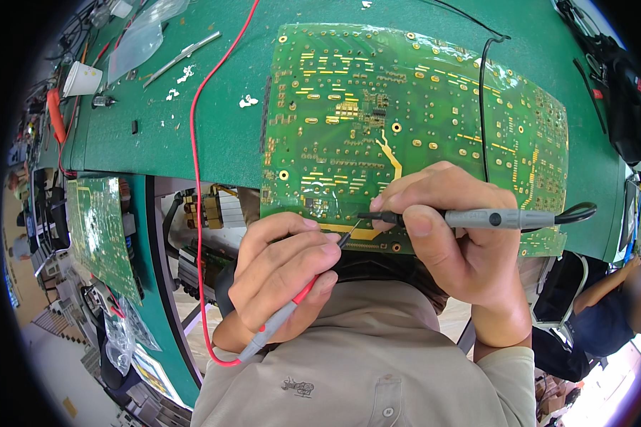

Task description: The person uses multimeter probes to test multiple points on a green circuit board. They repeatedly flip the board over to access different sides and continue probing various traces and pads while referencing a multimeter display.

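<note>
A large green circuit board (434, 107) with gold pads and traces lies on the green bench, its near edge close to my body. My left hand (281, 270) is closed round a red and grey test probe (278, 324), its thin metal tip slanting up over the board's near edge. In my right hand (463, 228) is a black and grey test probe (495, 218), held nearly level and pointing left. The two tips come close together above a wide gold strip (360, 233). Whether either tip touches the board, I cannot tell.
A red lead (194, 128) runs along the left; a black lead (483, 107) crosses the board. Farther left on the bench (228, 142) are a white cup (82, 79), a metal rod (183, 58) and a plastic bag (135, 44). Another board (100, 228) lies lower left. A person (612, 306) sits at right.
</note>
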Demonstrator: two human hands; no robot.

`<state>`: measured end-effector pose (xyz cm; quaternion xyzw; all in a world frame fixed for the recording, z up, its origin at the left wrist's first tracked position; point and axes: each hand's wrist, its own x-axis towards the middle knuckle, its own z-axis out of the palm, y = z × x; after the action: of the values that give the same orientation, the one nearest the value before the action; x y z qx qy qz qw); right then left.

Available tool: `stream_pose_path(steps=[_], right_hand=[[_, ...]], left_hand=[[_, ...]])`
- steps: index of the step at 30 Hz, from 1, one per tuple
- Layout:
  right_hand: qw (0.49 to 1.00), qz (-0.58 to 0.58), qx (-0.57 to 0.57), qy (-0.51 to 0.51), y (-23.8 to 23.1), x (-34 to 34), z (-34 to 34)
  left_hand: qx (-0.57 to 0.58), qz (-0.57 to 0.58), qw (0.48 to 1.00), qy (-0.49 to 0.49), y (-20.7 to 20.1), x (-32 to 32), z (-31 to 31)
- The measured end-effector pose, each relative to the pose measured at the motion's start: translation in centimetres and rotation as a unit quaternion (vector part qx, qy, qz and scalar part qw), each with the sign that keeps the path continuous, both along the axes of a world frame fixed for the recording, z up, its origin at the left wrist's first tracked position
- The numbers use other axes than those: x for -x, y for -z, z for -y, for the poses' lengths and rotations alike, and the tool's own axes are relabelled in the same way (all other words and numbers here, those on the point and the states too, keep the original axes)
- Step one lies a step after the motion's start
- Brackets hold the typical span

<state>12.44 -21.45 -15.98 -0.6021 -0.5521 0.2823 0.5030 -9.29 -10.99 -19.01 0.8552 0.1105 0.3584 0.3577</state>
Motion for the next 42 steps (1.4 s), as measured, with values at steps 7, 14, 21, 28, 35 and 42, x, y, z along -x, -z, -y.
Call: stream_pose_path(steps=[7,14,21,28,35,42], right_hand=[[1.0,0.004,0.001,0.006,-0.1,0.0,0.0],[1.0,0.008,-0.01,0.006,0.0,0.1,-0.1],[1.0,0.005,0.013,-0.007,-0.5,0.0,-0.2],[0.997,0.06,0.015,-0.04,-1.6,-0.6,-0.4],[0.997,0.068,0.017,-0.027,-2.0,-0.1,-1.0],[0.997,0.072,-0.009,-0.022,-2.3,0.1,-1.4]], left_hand=[[0.002,0.002,1.0,0.002,0.1,0.0,0.0],[-0.012,-0.006,1.0,0.003,0.1,0.1,-0.1],[-0.019,-0.016,1.0,-0.001,-0.3,-0.1,0.1],[-0.025,-0.028,0.999,0.004,-0.7,-0.1,-0.1],[-0.022,-0.029,0.999,-0.013,-1.3,-0.4,0.2],[-0.028,-0.015,0.999,-0.023,-1.1,-0.4,0.5]])
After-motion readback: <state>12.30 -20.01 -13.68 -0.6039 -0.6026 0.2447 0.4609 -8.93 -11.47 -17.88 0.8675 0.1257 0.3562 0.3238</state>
